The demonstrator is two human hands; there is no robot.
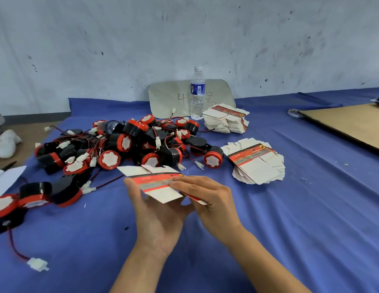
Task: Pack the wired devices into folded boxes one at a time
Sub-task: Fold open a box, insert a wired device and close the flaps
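Observation:
A flat, unfolded carton (157, 182), white with a red and grey band, is held over the blue cloth between both hands. My left hand (157, 216) grips its near edge from below, thumb on the left end. My right hand (205, 193) pinches its right end. A pile of black and red wired devices (129, 142) with white plugs lies just beyond. Three more devices (36, 197) sit at the left edge.
Two stacks of flat cartons lie to the right, one near (258, 163) and one farther back (226, 120). A water bottle (197, 94) stands before a board against the wall. A cardboard sheet (349, 125) and a tape roll (295, 113) lie far right.

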